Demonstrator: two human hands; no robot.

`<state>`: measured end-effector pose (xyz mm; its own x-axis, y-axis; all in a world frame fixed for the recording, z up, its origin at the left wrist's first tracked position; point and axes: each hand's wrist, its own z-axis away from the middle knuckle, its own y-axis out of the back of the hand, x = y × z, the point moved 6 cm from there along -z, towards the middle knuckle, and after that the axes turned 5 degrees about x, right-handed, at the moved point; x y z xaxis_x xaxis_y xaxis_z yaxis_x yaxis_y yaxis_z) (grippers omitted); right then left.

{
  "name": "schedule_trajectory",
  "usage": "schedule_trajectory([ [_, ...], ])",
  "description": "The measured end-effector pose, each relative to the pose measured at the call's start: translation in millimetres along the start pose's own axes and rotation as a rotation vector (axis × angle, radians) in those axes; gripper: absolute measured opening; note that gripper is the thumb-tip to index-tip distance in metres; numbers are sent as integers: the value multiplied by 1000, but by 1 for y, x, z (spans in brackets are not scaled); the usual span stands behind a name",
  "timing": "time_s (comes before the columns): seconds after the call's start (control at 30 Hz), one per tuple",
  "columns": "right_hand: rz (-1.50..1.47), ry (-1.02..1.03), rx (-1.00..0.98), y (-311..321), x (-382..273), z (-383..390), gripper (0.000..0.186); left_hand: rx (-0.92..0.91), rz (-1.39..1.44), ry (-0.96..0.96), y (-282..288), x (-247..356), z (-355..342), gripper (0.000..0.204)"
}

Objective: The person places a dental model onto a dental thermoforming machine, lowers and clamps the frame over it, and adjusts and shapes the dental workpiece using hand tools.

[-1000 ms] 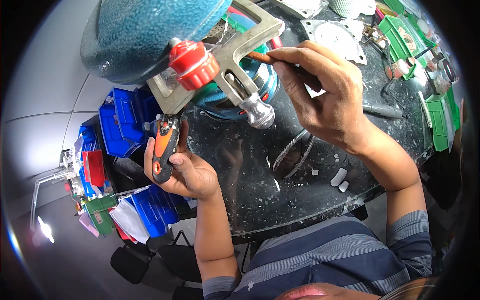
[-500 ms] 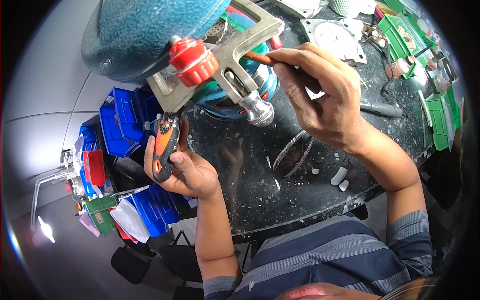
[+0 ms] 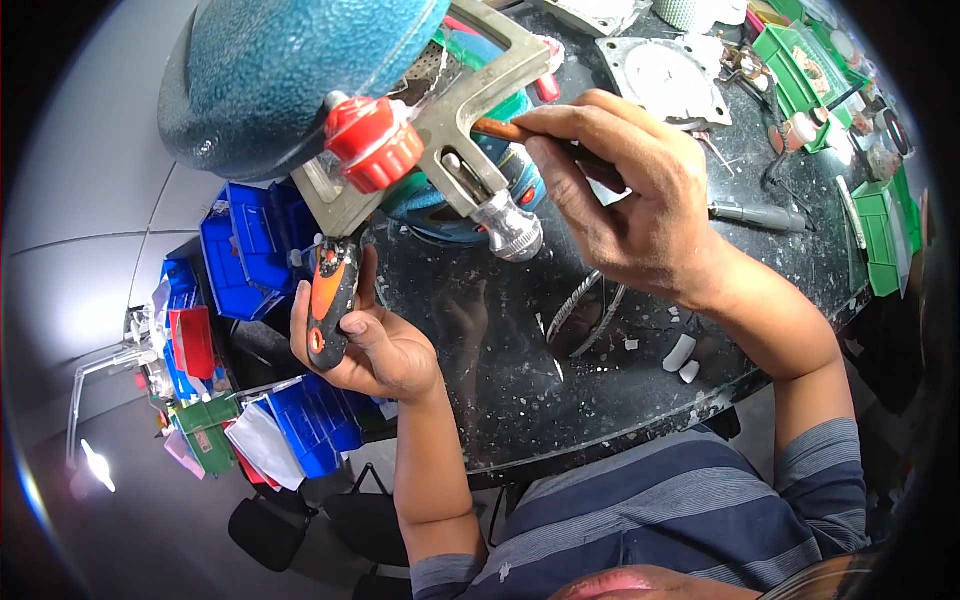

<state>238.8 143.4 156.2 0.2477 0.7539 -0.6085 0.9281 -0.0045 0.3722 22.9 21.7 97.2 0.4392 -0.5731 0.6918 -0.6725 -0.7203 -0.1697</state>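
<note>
At the upper left looms a rounded, textured blue machine body [image 3: 290, 75]. In front of it is a grey metal frame [image 3: 460, 112] with a ribbed red knob [image 3: 375, 145] and a knurled silver knob [image 3: 513, 226]. My left hand [image 3: 385, 350] is closed around an orange and black handle [image 3: 334, 295], whose upper end meets the frame's lower corner; whether they are joined I cannot tell. My right hand [image 3: 645, 195] pinches a slim brown stick-like tool [image 3: 498, 129] between thumb and fingers. Its tip passes behind the frame and is hidden.
On the black table are white fragments [image 3: 680, 352], a curved metal strip [image 3: 572, 308], a grey pen-shaped tool [image 3: 760, 215] and a white round-faced plate [image 3: 665, 80]. Blue bins [image 3: 245, 250] stand at the left, green trays [image 3: 878, 235] at the right. Black chairs [image 3: 265, 530] are below left.
The machine, the frame and my right hand with the brown tool sit slightly farther left in view. My left hand stays almost in place. Both hands keep their hold.
</note>
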Motion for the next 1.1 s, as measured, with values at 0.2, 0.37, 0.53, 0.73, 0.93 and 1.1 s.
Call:
schedule_trajectory([
  [0.2, 40, 24, 16, 2, 2, 1, 18, -6, 6, 8, -2, -3, 1, 38],
  [0.37, 24, -31, 3, 4, 1, 2, 16, -9, -4, -2, 1, 1, 1, 38],
  [0.53, 22, -13, 52, 0, 1, 2, 16, -4, 8, -1, 1, 0, 1, 37],
  [0.73, 18, 112, 146, -8, 0, 13, 23, 31, 31, 2, 1, -1, 1, 41],
  [0.93, 155, 163, 177, -11, -8, 22, 20, 54, 63, -1, 1, -3, 0, 45],
  [1.1, 184, 271, 202, -20, -8, 29, 28, 41, 66, -3, 2, -4, -1, 45],
])
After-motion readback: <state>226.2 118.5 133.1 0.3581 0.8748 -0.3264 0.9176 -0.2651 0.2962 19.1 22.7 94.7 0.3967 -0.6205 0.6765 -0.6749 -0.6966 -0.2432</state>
